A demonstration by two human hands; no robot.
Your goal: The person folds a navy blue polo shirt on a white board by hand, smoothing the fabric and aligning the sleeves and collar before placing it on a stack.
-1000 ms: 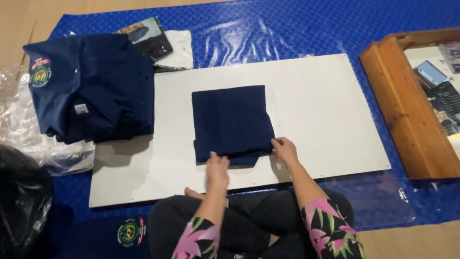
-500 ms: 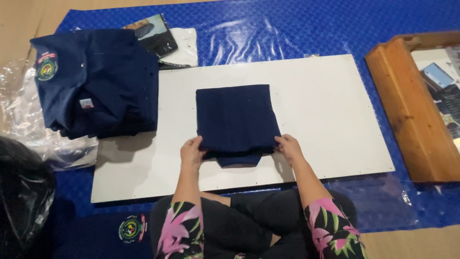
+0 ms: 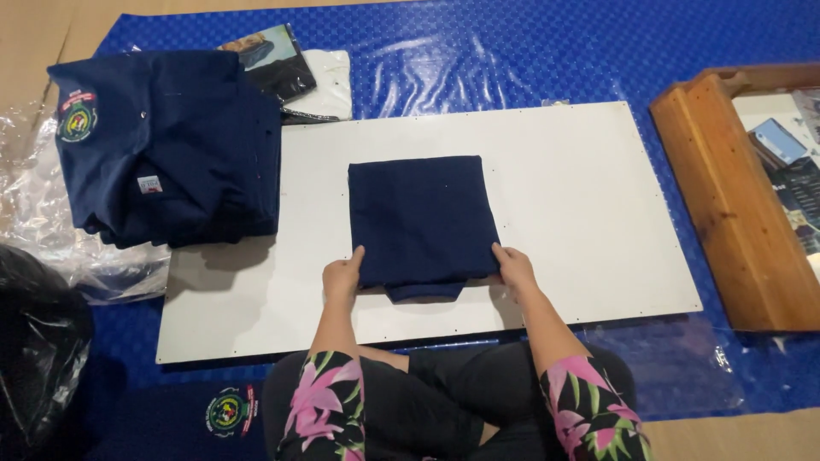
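Observation:
A navy garment folded into a neat rectangle (image 3: 421,220) lies in the middle of a white board (image 3: 581,196). My left hand (image 3: 343,277) grips its near left corner, and my right hand (image 3: 514,267) grips its near right corner. A small flap of the same fabric sticks out below the fold, between my hands. Both arms wear sleeves with a pink flower print.
A stack of navy shirts with a round badge (image 3: 166,145) overlaps the board's left end. Clear plastic wrap (image 3: 51,248) and a black bag (image 3: 34,358) lie at the left. A wooden tray (image 3: 726,205) stands at the right. All rests on a blue mat (image 3: 547,60).
My left hand has moved from the middle of the garment's near edge out to its left corner. The garment now lies flatter and squarer.

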